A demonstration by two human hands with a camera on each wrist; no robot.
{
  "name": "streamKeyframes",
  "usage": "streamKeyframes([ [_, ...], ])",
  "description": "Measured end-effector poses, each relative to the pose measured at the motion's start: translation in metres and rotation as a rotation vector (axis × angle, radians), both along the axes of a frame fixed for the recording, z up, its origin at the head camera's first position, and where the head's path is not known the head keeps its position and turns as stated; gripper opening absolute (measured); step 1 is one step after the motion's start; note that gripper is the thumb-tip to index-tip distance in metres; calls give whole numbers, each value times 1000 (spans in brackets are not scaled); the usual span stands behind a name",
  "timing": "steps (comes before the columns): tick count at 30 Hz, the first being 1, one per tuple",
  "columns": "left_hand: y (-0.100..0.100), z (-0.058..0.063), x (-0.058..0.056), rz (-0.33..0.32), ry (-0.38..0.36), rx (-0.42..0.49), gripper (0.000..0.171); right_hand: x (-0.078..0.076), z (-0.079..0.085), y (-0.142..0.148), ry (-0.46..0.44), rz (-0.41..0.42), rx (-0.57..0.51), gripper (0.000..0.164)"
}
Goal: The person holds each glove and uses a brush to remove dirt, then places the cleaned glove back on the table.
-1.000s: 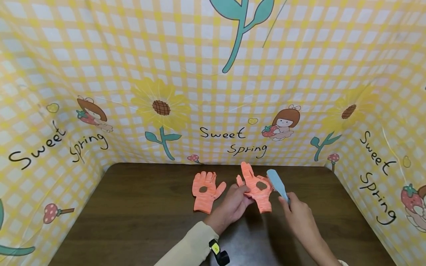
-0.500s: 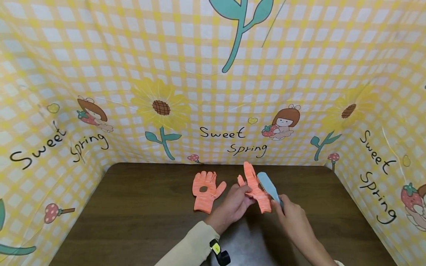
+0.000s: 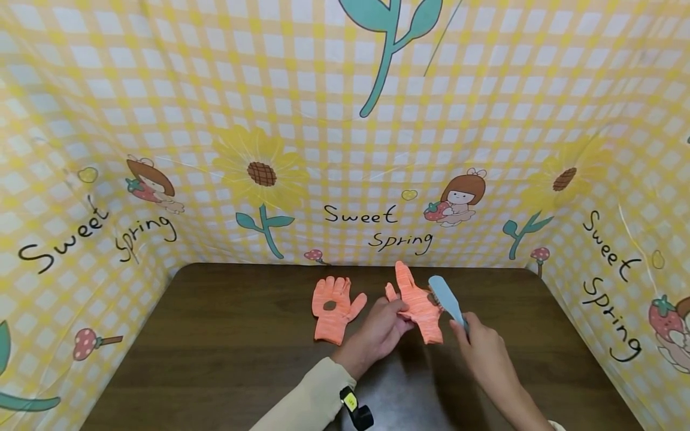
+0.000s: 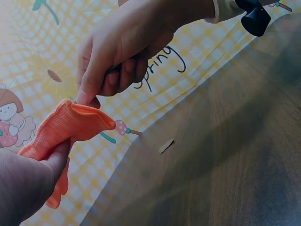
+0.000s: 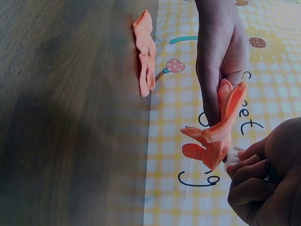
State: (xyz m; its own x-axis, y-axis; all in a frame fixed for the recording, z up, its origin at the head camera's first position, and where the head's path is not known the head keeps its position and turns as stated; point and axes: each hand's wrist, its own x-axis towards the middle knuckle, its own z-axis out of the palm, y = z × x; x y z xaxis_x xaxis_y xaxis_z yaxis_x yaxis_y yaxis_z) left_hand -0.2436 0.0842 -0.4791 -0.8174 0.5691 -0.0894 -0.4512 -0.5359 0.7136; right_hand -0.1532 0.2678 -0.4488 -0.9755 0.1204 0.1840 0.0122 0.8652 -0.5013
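Observation:
In the head view my left hand (image 3: 385,326) pinches an orange knit glove (image 3: 417,308) by its left side, holding it raised over the table. The left wrist view shows the thumb laid across the glove (image 4: 70,120). My right hand (image 3: 487,353) grips the handle of a light blue brush (image 3: 446,296). Its head is at the glove's right edge, partly over a brown spot (image 3: 433,298); whether the bristles touch cannot be told. A second orange glove (image 3: 331,311) lies flat to the left, also with a brown spot. In the right wrist view the fingers (image 5: 254,176) curl beside the held glove.
A dark wooden table (image 3: 226,335) lies beneath. Yellow checked cloth (image 3: 345,149) walls it in at the back and both sides. A small pale scrap (image 4: 166,146) is on the table in the left wrist view. A black wrist camera (image 3: 356,410) sits on the left wrist.
The brush swept left across the held glove's spot, then came back right to its edge. The held glove turned slightly. My left hand and the flat glove stayed in place.

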Motion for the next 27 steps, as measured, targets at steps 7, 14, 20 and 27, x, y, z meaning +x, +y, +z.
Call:
streamKeyframes([
  [7, 1, 0, 0, 15, 5, -3, 54, -1, 3, 12, -21, -35, 4, 36],
  [14, 1, 1, 0, 16, 30, -10, 53, -2, 8, 4, 38, -3, -43, 33],
  [20, 0, 4, 0, -5, 21, -32, 53, -1, 3, -12, -29, 77, -59, 26],
  [27, -1, 5, 0, 9, 25, -20, 56, -4, 1, -12, -38, 30, -35, 34],
])
